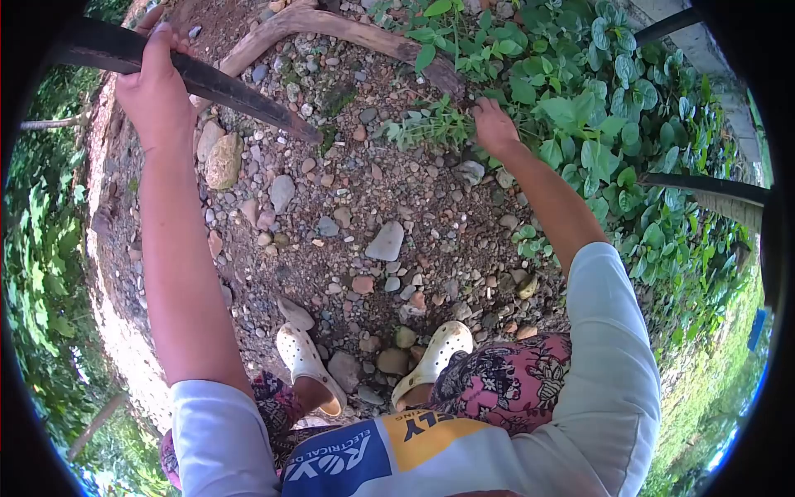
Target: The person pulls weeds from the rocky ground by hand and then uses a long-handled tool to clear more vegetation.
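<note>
My left hand (157, 83) is wrapped round a long, dark, flat piece (240, 103) that tapers to a narrow end over the stones. I cannot make out if it is a blade in a sheath or a wooden stake. My right hand (495, 128) is low at the edge of the greenery, fingers closed round the stems of a leafy weed (435, 124). The fingertips are partly hidden. Just beyond the right hand lies the dark end of a bent branch (348, 29), which arches across the ground between both hands.
Pebbly soil (331, 195) with a pale flat stone (385, 241) and a yellowish rock (224, 161) spreads before me. My cream clogs (302, 356) stand on it. Dense leafy plants (596, 116) grow at the right, near dark posts (704, 189) and a concrete edge (729, 91).
</note>
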Demonstrator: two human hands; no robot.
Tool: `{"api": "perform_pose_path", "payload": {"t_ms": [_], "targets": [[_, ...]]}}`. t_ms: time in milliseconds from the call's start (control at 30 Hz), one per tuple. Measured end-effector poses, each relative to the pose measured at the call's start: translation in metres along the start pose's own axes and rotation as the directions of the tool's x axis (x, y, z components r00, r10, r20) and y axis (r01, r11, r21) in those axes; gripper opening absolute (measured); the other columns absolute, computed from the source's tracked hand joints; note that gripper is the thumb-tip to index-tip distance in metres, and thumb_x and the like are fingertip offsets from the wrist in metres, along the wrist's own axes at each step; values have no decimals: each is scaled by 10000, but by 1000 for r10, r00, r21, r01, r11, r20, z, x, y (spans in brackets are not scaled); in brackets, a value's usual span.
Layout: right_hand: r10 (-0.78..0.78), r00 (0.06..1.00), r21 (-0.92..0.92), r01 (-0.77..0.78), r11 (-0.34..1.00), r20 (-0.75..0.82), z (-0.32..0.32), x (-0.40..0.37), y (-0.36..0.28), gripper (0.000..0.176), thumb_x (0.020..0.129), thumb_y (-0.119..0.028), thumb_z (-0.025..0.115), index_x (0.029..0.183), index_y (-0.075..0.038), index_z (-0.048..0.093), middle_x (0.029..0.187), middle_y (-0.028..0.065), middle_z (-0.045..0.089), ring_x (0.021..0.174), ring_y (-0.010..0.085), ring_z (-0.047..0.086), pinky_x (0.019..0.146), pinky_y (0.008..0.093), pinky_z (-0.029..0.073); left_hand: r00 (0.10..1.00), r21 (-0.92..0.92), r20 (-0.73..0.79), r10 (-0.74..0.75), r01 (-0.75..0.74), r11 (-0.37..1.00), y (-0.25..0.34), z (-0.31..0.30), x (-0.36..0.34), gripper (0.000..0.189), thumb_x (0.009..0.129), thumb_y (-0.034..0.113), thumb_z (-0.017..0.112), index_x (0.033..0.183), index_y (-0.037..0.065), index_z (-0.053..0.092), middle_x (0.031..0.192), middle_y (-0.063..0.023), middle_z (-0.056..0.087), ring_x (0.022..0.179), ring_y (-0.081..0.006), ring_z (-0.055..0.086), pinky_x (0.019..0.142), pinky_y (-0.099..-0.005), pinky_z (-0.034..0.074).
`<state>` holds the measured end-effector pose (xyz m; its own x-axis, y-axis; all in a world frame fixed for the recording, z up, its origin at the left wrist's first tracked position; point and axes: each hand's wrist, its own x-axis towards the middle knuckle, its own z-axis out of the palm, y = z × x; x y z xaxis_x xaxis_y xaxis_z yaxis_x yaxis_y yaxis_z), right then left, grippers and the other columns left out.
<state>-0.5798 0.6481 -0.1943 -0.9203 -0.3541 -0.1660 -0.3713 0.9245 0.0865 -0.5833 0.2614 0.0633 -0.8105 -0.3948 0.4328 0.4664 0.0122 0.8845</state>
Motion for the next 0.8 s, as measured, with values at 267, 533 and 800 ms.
{"api": "perform_pose_path", "payload": {"t_ms": [267,533,800], "targets": [[200,978,-334,-172,927,51,9,4,43,409,794,-119,468,1196,-70,410,1110,99,476,1028,241,482,866,424,371,1000,-21,29,1,0,1000,-1,-4,2,281,811,24,503,1056,-113,477,791,-73,503,697,-127,467,654,-237,398],[295,953,-231,-271,935,76,25,15,62,337,793,-123,437,1119,-64,498,958,91,575,924,243,534,822,415,358,1000,-31,19,-3,4,1000,0,-3,2,300,814,18,502,1083,-108,461,735,-49,466,695,-121,454,653,-236,390],[275,887,-243,-192,951,372,-7,38,52,272,793,-162,495,1025,-91,618,1094,76,586,1078,282,495,915,449,288,1000,14,9,-2,2,1000,0,0,1,331,799,18,499,1104,-105,462,734,-50,472,686,-127,457,656,-241,396]]}}
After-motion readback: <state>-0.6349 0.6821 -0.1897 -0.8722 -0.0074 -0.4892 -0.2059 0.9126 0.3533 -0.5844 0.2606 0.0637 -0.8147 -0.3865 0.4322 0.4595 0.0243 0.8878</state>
